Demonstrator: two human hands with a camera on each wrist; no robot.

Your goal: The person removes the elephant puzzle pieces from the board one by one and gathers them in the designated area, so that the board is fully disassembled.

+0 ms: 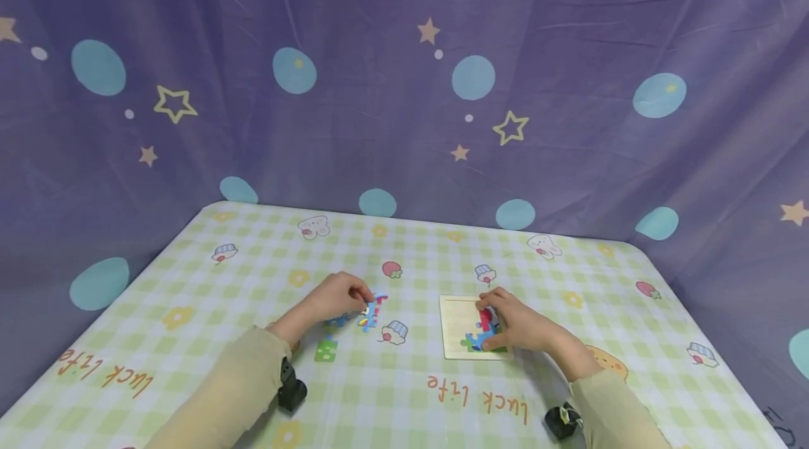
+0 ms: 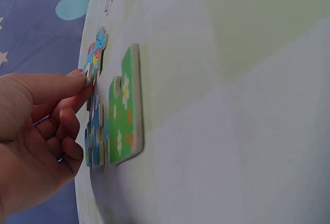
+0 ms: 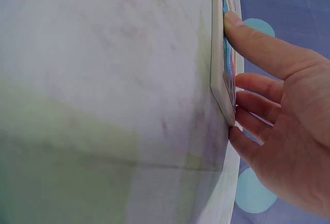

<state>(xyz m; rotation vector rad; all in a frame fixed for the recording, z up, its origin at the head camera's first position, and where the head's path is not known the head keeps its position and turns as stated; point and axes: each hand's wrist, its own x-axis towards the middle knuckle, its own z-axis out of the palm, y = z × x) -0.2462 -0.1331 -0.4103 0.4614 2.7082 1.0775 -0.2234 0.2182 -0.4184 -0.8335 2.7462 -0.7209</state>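
While the piece (image 1: 369,317), long axis roughly fore-and-aft, is pinched by the left hand (image 1: 333,299), the tray (image 1: 456,322), well to its right, is touched by the right hand (image 1: 523,324), fingers loosely spread.

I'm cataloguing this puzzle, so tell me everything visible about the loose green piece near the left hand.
The green piece is flat, printed with white flowers and orange patches; its pale sides look like wood or board. It has straight edges and a rounded notch. It lies printed side up on the checked tablecloth, beside blue pieces; whether it touches them is unclear. The left hand is not touching it.
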